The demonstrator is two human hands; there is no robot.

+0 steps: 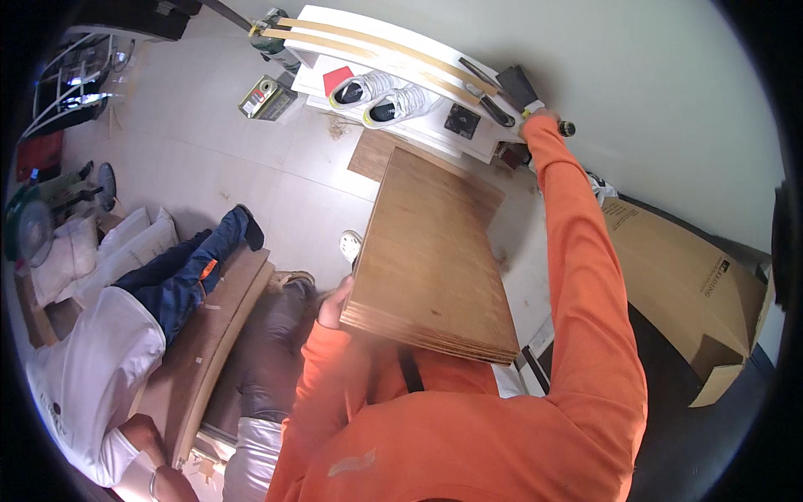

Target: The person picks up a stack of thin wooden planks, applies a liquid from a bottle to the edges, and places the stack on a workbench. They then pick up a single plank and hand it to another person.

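My left hand (337, 304) grips the left edge of a stack of thin plywood boards (433, 251), tilted in front of my chest. The fingers under the stack are hidden. My right arm stretches out to the right end of a white bench (376, 17) against the wall. There my right hand (542, 118) is closed round the handle of a broad-bladed scraper (517, 86), its dark handle end showing past the fist. Beside that blade lie a black-handled knife (492, 108) and a slim dark tool (478, 72). Two long wooden strips (376, 45) run along the bench top.
White sneakers (401, 103) and a dark square plate (462, 120) sit on the lower shelf. A metal can (268, 97) stands on the floor. At left are one person in a white shirt (106, 339) and another's grey-trousered leg (276, 351). A cardboard box (684, 276) lies at right.
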